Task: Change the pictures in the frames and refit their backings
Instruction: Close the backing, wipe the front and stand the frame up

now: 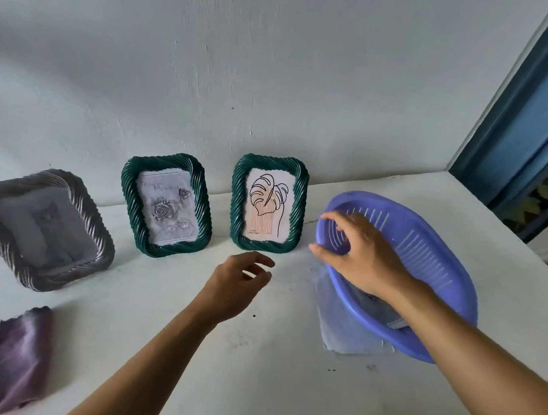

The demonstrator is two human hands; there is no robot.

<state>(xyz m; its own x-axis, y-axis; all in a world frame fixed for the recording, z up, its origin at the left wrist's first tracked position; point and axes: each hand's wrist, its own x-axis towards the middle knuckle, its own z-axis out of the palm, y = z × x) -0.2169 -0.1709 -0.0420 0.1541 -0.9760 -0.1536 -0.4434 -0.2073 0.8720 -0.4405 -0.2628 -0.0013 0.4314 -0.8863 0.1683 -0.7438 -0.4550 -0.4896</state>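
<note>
White tabletop: leaf frame stands just beyond the loose, empty left hand; right hand grips basket rim.

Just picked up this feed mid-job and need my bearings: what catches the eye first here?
The purple basket at the right of the table stands out first, with the right hand gripping its near rim. By the wall stand the green rose frame and the green leaf frame, with a grey frame tilted back at far left. The left hand hovers empty before them.
</note>
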